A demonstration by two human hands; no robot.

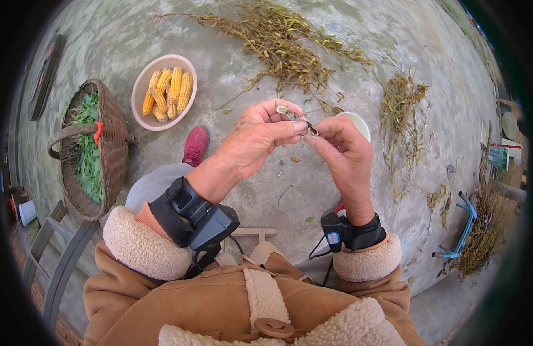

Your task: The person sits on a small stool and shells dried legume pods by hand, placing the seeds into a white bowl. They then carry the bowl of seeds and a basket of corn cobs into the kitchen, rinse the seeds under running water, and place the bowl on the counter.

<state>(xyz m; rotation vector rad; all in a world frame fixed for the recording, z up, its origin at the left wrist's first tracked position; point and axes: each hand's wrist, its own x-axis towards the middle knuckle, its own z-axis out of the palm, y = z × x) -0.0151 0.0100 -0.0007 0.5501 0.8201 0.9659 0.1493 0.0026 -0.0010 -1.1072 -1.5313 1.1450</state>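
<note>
My left hand [266,134] and my right hand [344,142] meet in front of me, both pinching a split dried bean pod [289,113]. The pod's pale inner side faces up near my left fingers, and its dark end lies between the fingertips of both hands. Partly behind my right hand is a white round container [357,123]; its contents are mostly hidden. Beyond my hands, a heap of dried bean plants [283,47] with pods lies on the concrete ground. A smaller bunch of bean plants [402,108] lies to the right.
A pink plastic basin [138,93] with several corn cobs [174,88] stands at the left. Near it is a wicker basket [115,160] of green leaves [90,151]. A metal frame [67,259] stands lower left. At the right are a blue metal frame [467,229] and more dried plants [484,233].
</note>
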